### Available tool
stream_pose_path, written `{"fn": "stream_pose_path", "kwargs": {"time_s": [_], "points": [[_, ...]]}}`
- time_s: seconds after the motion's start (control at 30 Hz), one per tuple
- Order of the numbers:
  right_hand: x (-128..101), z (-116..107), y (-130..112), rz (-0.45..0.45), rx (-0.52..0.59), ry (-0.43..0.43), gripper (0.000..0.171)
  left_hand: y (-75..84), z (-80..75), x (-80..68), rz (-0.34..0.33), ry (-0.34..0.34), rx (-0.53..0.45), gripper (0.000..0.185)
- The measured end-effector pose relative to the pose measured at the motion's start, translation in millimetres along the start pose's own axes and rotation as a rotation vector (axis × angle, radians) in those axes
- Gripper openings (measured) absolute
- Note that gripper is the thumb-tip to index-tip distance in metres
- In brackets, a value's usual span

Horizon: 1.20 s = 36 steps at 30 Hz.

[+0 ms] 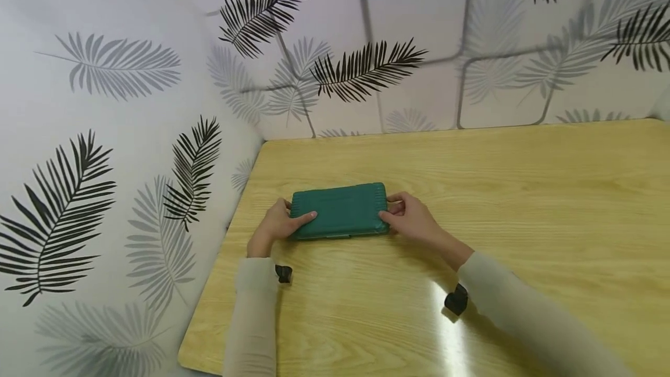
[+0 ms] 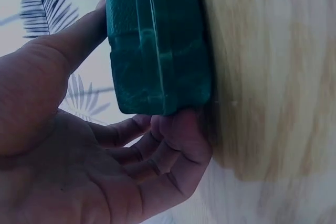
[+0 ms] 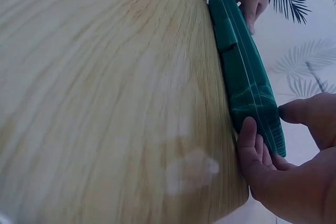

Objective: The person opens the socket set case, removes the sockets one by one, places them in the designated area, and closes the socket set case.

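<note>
Pale, soft-looking sleeves (image 1: 251, 319) fill the near edge of the head view, each with a small black strap fitting at the wrist. Beyond them a flat, rectangular green case (image 1: 339, 210) is seen lying on the counter (image 1: 523, 191), toward its left rear part, not far from the wall corner. Its surface is matte plastic with a fine grain, ribbed short ends and rounded corners; a seam runs along its thin edge, as shown in the wrist views. The case is gripped at its left end by the left hand (image 1: 277, 224), thumb laid over the top and fingers (image 2: 173, 140) curled beneath the lower edge. The right end is held by the right hand (image 1: 410, 219), thumb on top and fingertips (image 3: 249, 140) pressed at the underside where case meets counter. The counter is a smooth, glossy laminate printed with light yellow wood grain, with rounded corners and a bright glare patch. The walls (image 1: 104, 132) are covered in pale sheeting patterned with black and grey palm fronds
</note>
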State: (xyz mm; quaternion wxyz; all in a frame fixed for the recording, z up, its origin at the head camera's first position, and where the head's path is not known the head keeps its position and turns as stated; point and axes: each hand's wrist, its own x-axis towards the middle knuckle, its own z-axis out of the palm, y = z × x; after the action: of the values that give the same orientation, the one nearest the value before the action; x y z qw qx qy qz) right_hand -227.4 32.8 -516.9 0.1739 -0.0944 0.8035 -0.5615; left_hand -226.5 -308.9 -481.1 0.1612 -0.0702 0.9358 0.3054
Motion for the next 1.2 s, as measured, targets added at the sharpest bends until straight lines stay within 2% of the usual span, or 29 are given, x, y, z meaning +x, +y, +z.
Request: {"fn": "stream_pose_path", "kwargs": {"time_s": [0.33,0.67,1.0,1.2], "points": [[-33,-39,7,0.048,0.013,-0.013,0.06,33.9,28.1,-6.5,0.074,-0.021,0.022,0.078],[-66,-74,25,0.038,-0.032,0.009,0.063,70.0,57.6,-16.1,0.127,-0.047,0.025,0.078],[-92,-101,37,0.047,-0.074,0.038,0.062,91.7,76.7,-22.4,0.169,-0.136,-0.018,0.078],[-106,-114,45,0.047,-0.105,0.057,0.061,101.5,87.6,-27.0,0.21,-0.15,-0.027,0.074]]}}
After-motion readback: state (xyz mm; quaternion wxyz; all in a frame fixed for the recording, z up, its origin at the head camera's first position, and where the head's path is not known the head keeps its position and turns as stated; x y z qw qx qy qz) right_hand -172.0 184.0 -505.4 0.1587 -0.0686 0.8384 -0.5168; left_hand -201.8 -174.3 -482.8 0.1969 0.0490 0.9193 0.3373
